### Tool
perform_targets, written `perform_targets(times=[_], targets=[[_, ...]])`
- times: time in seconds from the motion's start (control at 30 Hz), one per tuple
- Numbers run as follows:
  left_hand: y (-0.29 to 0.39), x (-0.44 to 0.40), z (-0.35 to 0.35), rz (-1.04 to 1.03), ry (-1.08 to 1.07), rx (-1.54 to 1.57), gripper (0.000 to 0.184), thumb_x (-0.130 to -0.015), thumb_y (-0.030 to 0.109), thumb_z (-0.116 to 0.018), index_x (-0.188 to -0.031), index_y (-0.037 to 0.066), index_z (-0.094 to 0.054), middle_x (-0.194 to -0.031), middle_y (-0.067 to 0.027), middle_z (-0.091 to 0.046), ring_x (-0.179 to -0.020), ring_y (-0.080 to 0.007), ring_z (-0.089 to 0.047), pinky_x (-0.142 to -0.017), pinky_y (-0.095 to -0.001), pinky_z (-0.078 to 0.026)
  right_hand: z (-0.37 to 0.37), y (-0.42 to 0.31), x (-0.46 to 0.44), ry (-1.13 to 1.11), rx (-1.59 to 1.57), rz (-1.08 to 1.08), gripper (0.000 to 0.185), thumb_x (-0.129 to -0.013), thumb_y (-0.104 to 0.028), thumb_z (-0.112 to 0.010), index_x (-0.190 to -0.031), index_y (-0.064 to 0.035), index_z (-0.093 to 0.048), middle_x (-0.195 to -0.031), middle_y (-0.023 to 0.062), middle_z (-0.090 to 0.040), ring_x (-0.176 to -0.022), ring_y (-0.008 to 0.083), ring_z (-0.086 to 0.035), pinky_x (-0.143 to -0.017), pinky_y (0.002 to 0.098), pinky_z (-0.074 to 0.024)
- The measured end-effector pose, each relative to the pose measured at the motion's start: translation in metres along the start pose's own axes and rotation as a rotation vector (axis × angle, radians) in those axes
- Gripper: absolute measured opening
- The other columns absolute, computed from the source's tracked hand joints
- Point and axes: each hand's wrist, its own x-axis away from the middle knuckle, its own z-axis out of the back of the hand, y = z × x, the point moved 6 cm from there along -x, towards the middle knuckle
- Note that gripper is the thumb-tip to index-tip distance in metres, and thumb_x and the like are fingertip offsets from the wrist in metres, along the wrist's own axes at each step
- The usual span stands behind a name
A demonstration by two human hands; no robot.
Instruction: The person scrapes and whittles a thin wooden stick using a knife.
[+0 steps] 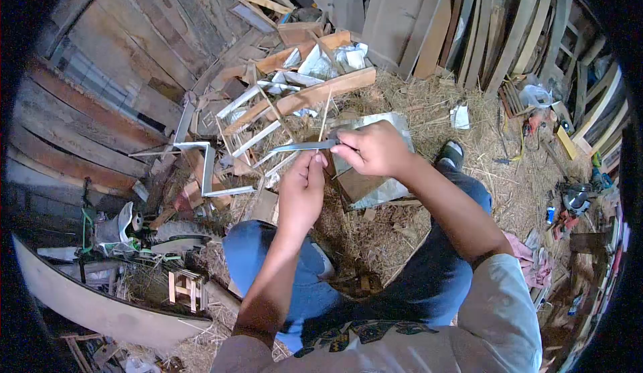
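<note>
My right hand [376, 148] is closed around the dark handle of a knife [295, 146], whose long blade points left. Just below the blade, my left hand [301, 189] is pinched at the fingertips on a thin wooden stick [326, 113]. The pale stick rises past the knife, which crosses in front of it close to my left fingertips. Whether the edge touches the wood is hard to tell. Beneath my right hand lies a flat board [385, 191] with a whitish, worn surface, partly covered by the hand.
Wood scraps and a long plank [328, 91] are heaped ahead. Tall boards [408, 18] lean at the back. A pale angular frame [209, 165] stands left, near a wheeled green machine [127, 229]. Wood shavings [495, 172] cover the floor; a pink cloth [532, 262] lies right.
</note>
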Motion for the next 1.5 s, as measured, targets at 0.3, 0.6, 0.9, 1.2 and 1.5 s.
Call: perform_targets(times=[0.3, 0.6, 0.9, 1.2, 1.5], targets=[[0.01, 0.01, -0.002, 0.056, -0.024, -0.163, 0.02, -0.107, 0.016, -0.048, -0.097, 0.005, -0.061, -0.068, 0.002, -0.045, -0.063, -0.0053, -0.04, -0.058, -0.0265, -0.035, 0.024, 0.077, 0.022, 0.213, -0.008, -0.446, 0.046, -0.101, -0.053, -0.052, -0.096, -0.0122, -0.073, -0.072, 0.0187, -0.068, -0.068, 0.0394, -0.068, -0.064, 0.0512, -0.0539], [0.007, 0.007, -0.01, 0.007, -0.035, 0.017, 0.022, -0.109, 0.02, -0.05, -0.102, 0.005, -0.063, -0.071, 0.0074, -0.045, -0.065, -0.0024, -0.04, -0.057, -0.0222, -0.032, 0.001, 0.0, 0.008, -0.002, 0.009, -0.016, 0.037, -0.097, -0.046, -0.06, -0.081, -0.0121, -0.061, -0.058, 0.0131, -0.057, -0.053, 0.036, -0.061, -0.049, 0.0468, -0.045], [0.021, 0.015, -0.005, 0.012, -0.039, -0.015, 0.019, -0.108, 0.017, -0.048, -0.099, 0.006, -0.061, -0.066, 0.0061, -0.04, -0.061, -0.0024, -0.037, -0.054, -0.0241, -0.03, 0.053, 0.107, 0.015, 0.232, 0.216, -0.565, 0.041, -0.1, -0.047, -0.055, -0.094, -0.0112, -0.075, -0.072, 0.02, -0.069, -0.066, 0.0399, -0.068, -0.061, 0.0496, -0.0541], [0.027, 0.012, 0.004, -0.162, 0.071, -0.173, 0.015, -0.106, 0.012, -0.051, -0.102, 0.003, -0.063, -0.067, -0.0024, -0.05, -0.058, -0.0066, -0.044, -0.053, -0.027, -0.036, 0.009, 0.001, 0.006, 0.072, -0.014, -0.075, 0.036, -0.097, -0.043, -0.06, -0.08, -0.0102, -0.057, -0.062, 0.0162, -0.058, -0.057, 0.0387, -0.061, -0.054, 0.0496, -0.047], [0.035, 0.022, 0.01, -0.051, 0.031, -0.04, 0.017, -0.107, 0.013, -0.051, -0.103, 0.002, -0.063, -0.074, 0.0019, -0.054, -0.066, -0.0037, -0.047, -0.059, -0.0233, -0.039, 0.002, -0.012, -0.005, 0.097, 0.001, 0.08, 0.038, -0.092, -0.044, -0.062, -0.077, -0.0106, -0.053, -0.055, 0.0133, -0.051, -0.052, 0.0375, -0.057, -0.05, 0.048, -0.0409]])
